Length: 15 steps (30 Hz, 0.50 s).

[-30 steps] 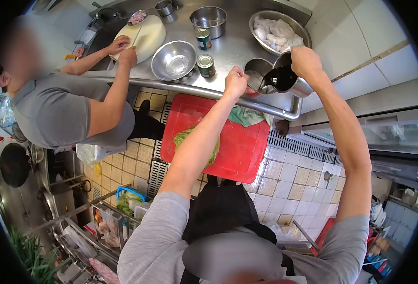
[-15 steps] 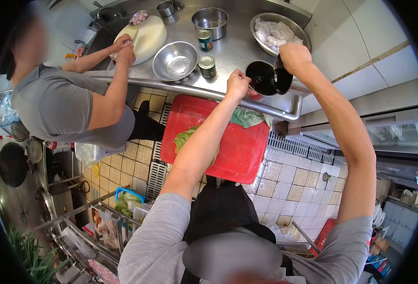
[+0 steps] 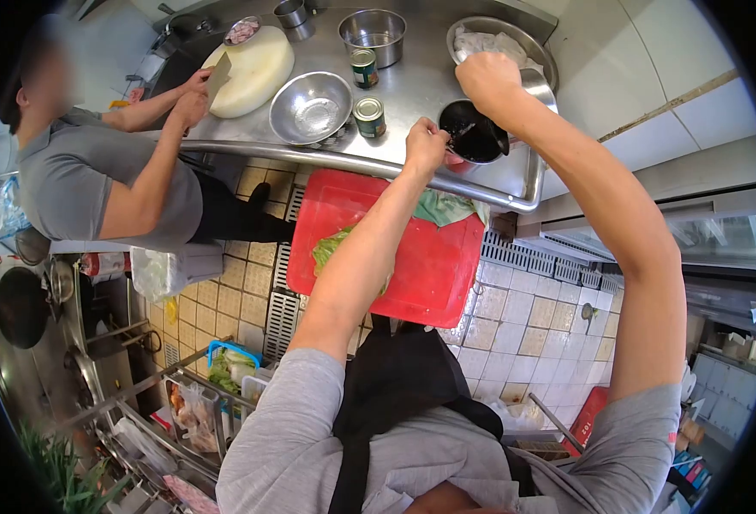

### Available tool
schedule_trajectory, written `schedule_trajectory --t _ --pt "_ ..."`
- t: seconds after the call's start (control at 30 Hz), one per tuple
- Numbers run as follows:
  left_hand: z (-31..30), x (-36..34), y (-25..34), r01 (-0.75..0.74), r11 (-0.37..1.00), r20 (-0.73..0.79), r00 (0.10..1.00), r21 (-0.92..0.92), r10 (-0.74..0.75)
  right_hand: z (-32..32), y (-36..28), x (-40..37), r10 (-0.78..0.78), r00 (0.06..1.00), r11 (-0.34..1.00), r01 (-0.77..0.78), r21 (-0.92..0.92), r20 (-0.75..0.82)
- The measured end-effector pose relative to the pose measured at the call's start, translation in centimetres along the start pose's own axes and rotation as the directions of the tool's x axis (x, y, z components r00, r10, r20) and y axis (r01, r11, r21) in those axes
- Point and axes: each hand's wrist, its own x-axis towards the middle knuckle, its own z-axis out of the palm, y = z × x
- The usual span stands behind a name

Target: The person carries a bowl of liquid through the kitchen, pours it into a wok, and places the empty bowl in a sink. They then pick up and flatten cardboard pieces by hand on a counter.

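Near table's (image 3: 421,86) front right corner: person's left hand (image 3: 427,144) pinches rim of round silver metal pot (image 3: 463,163) holding dark liquid (image 3: 478,139); right hand (image 3: 491,79) clenches tilted silver metal pot (image 3: 538,88) above. Over-tilting could splash; slack left grip could let lower pot slide.

"How's the left arm (image 3: 352,257) sitting?"
"It's pointing forward; the left hand (image 3: 427,144) is pinching."
"And the right arm (image 3: 605,188)?"
"Its elbow (image 3: 662,265) is jutting outward; the right hand (image 3: 491,81) is gripping, back facing upward."
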Motion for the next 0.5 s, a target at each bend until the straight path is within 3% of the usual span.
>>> schedule_trajectory --t 0.5 --pt "0.6 1.0 3.1 -0.006 0.999 0.001 1.000 -0.054 0.006 -3.5 -2.5 1.1 -0.070 0.994 0.997 0.066 -0.049 -0.080"
